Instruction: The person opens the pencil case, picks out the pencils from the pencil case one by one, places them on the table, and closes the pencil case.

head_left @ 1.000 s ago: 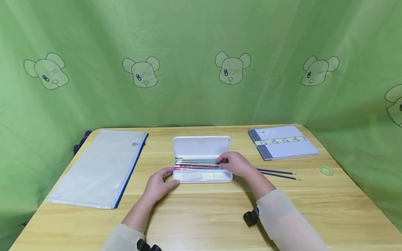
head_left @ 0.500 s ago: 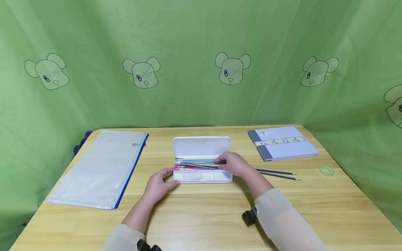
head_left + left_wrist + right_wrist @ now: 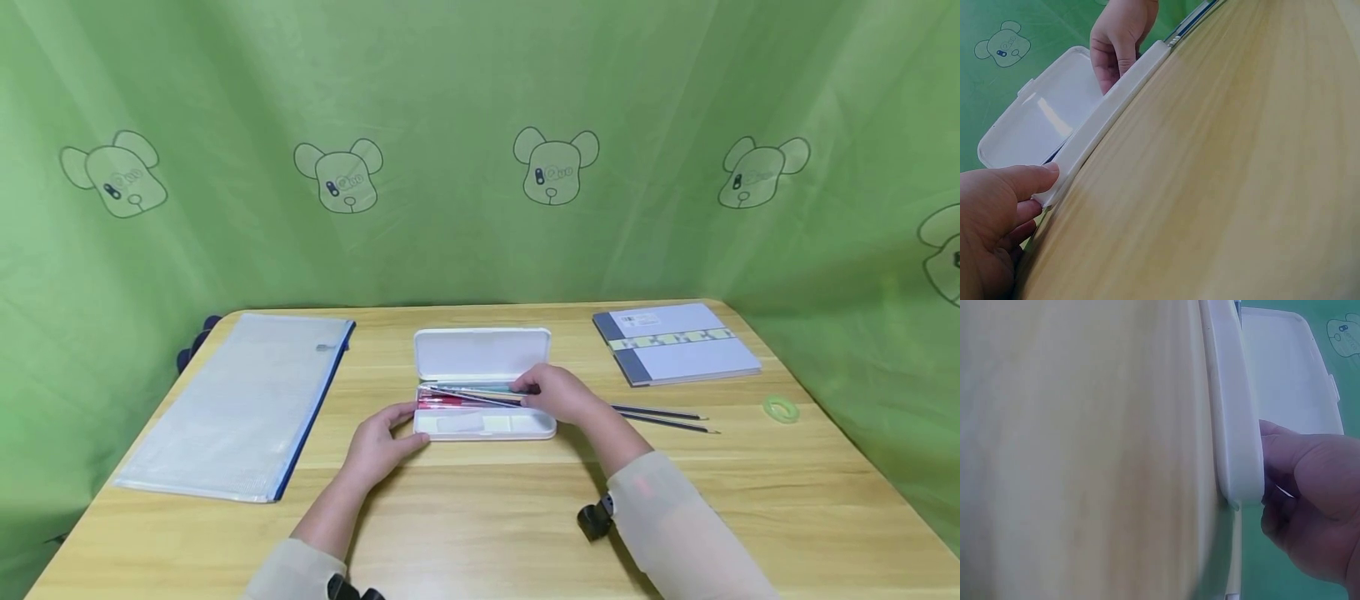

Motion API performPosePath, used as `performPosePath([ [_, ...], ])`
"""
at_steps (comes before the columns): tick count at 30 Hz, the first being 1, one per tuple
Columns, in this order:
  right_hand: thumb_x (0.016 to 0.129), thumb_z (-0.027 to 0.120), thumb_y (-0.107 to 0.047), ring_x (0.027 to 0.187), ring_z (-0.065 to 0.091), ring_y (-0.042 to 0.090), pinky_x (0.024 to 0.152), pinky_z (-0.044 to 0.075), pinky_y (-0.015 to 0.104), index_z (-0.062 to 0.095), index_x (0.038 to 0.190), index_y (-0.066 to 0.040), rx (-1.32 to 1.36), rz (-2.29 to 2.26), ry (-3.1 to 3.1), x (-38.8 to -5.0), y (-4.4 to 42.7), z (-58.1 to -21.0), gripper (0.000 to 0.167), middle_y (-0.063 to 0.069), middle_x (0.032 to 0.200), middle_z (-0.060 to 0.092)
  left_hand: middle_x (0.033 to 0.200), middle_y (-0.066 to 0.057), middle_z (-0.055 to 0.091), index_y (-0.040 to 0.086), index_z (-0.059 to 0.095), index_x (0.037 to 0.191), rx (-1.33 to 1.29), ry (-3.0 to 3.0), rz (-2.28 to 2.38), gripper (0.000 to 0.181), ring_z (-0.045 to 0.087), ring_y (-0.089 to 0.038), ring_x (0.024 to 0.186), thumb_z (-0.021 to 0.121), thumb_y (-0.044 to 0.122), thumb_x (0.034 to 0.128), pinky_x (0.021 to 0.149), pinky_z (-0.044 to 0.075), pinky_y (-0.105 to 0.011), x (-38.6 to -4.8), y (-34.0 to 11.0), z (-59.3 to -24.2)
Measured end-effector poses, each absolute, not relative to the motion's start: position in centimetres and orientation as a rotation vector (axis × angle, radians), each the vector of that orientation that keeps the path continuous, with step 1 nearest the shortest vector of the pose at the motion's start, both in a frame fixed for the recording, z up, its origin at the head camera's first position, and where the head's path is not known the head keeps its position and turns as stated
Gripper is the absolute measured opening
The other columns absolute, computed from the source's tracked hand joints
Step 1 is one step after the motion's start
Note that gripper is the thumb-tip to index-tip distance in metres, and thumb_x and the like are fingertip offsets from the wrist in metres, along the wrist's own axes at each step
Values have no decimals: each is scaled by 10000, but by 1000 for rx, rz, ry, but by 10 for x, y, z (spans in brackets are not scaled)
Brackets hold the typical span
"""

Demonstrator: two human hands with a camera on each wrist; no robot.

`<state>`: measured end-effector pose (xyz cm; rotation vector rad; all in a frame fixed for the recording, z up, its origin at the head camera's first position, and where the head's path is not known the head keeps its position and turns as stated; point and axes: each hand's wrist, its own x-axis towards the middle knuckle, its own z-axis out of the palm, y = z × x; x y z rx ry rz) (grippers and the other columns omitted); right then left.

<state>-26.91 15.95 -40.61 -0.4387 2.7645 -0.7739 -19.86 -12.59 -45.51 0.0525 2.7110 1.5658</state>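
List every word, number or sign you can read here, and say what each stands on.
"Q...": on the animal heads printed on the green curtain; the letters after it are unclear.
White label on the notebook: print too small to read.
Small mark on the folder: too small to read.

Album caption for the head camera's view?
Left grip on an open case, right grip at its pencils, between folder and notebook.

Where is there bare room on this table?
Bare wood lies between the zip folder and open pencil case, between the two forearms, and right of the right sleeve, nearer than the green ring. The case is crowded: left hand at its left end, right hand inside; two pencils lie to its right.
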Motion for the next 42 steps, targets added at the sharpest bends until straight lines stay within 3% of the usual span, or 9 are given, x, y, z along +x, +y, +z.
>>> performPosePath([
  [5, 903, 656, -46, 1129, 621, 286, 1029, 486, 481, 724, 1127, -66, -422, -804, 2756, -269, 161, -406, 235, 110, 1139, 711, 1336, -124, 631, 63, 604, 1310, 69, 2711, 1575, 527, 497, -338, 1345, 772, 200, 829, 1170, 343, -512, -199, -125, -456],
  [15, 874, 686, -39, 970, 608, 198, 923, 521, 428, 740, 1089, -75, -400, -884, 2774, -271, 164, -414, 224, 58, 1018, 702, 1332, -125, 634, 60, 604, 1308, 72, 2717, 1569, 529, 498, -339, 1344, 773, 199, 827, 1170, 340, -514, -199, -125, -456],
  [23, 869, 706, -69, 952, 616, 196, 906, 529, 417, 743, 1088, -68, -383, -971, 2762, -271, 169, -417, 221, 71, 1021, 717, 1335, -122, 632, 64, 602, 1313, 73, 2718, 1561, 533, 500, -335, 1343, 774, 203, 828, 1169, 345, -510, -199, -124, -456],
  [27, 870, 713, -91, 923, 594, 183, 857, 522, 361, 742, 1095, -67, -365, -1038, 2732, -270, 174, -417, 227, 75, 1013, 705, 1337, -120, 630, 67, 602, 1313, 69, 2717, 1558, 531, 498, -334, 1346, 774, 205, 830, 1168, 346, -510, -198, -124, -457],
  [33, 876, 713, -112, 849, 548, 163, 753, 477, 267, 729, 1124, -56, -377, -1117, 2699, -267, 190, -414, 255, 90, 1001, 697, 1344, -121, 626, 68, 600, 1314, 54, 2704, 1563, 531, 496, -332, 1348, 773, 209, 832, 1170, 344, -510, -198, -124, -456],
  [38, 879, 713, -139, 877, 559, 152, 778, 482, 265, 725, 1128, -56, -401, -1149, 2702, -260, 211, -410, 263, 124, 1092, 709, 1343, -120, 627, 70, 600, 1314, 50, 2703, 1559, 528, 496, -333, 1348, 771, 213, 836, 1170, 345, -511, -198, -124, -456],
  [42, 890, 705, -165, 888, 564, 152, 782, 489, 275, 723, 1126, -60, -391, -1133, 2715, -253, 229, -405, 260, 107, 1071, 708, 1348, -117, 624, 76, 598, 1318, 44, 2705, 1556, 528, 488, -334, 1355, 769, 219, 839, 1171, 341, -514, -198, -125, -457],
])
